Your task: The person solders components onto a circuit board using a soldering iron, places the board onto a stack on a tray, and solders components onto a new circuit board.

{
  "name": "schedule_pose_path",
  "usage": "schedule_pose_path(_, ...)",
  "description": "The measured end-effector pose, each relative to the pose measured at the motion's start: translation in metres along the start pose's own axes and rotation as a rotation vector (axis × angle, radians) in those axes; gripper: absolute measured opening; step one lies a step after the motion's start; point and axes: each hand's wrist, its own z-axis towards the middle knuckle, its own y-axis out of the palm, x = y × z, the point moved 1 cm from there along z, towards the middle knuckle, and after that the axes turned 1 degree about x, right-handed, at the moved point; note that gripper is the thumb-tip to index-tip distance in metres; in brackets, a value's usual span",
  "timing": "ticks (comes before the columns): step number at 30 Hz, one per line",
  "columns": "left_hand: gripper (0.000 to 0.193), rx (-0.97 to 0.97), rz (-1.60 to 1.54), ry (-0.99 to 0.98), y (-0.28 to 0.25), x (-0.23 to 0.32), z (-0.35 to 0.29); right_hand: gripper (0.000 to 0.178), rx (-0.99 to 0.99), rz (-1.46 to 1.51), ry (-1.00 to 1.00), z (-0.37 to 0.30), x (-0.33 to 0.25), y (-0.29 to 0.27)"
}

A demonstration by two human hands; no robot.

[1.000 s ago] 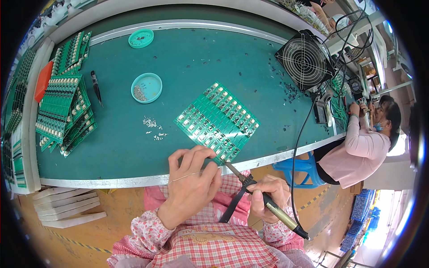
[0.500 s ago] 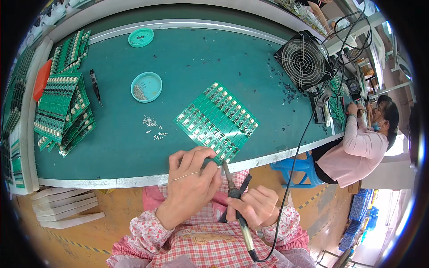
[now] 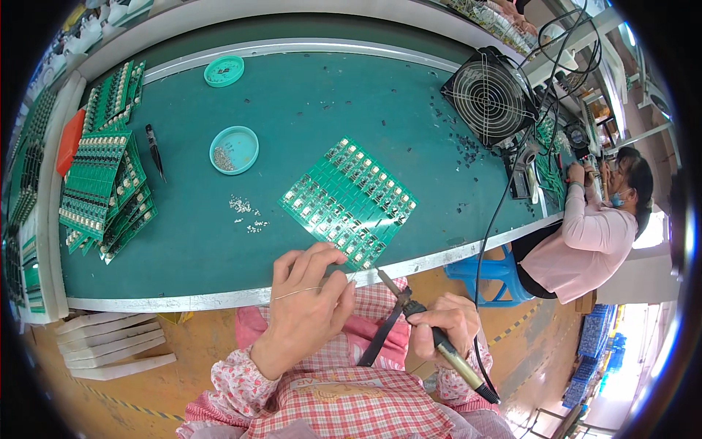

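A green circuit board (image 3: 349,201) with rows of small white and black parts lies slantwise on the bench, its near corner at the front edge. By that corner is my left hand (image 3: 311,296), fingers curled and pinched, with a thin strand of solder wire (image 3: 296,292) across its back. The wire's end is hard to make out. My right hand (image 3: 447,322) is wrapped around a soldering iron (image 3: 455,356). Its metal tip points up and left, just off the board's near corner, apart from it. A black strap (image 3: 380,341) hangs below the iron.
Stacked boards (image 3: 95,183) and tweezers (image 3: 155,152) lie left. Two round dishes, one with small parts (image 3: 234,150) and one farther back (image 3: 224,71), stand behind loose pieces (image 3: 245,205). A black fan (image 3: 488,99) and cables stand right. Beyond sits a co-worker (image 3: 596,238).
The soldering iron has drawn back from the board's near corner, with my right hand shifting right and the handle tilting more. My left hand stays by the board. The view has shifted slightly.
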Motion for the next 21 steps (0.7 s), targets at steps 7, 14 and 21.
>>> schedule_pose_path(7, 0.014, -0.019, -0.034, -0.031, 0.007, 0.006, 0.012, 0.013, 0.096, 0.019, 0.047, -0.016, 0.012, -0.008)
schedule_pose_path(14, 0.013, -0.026, 0.020, 0.015, 0.006, 0.009, 0.015, 0.014, 0.101, 0.036, 0.077, -0.014, 0.016, -0.004)
schedule_pose_path(21, 0.012, -0.023, 0.076, 0.001, 0.013, 0.011, 0.016, 0.015, 0.098, 0.085, 0.092, -0.017, 0.020, 0.004)
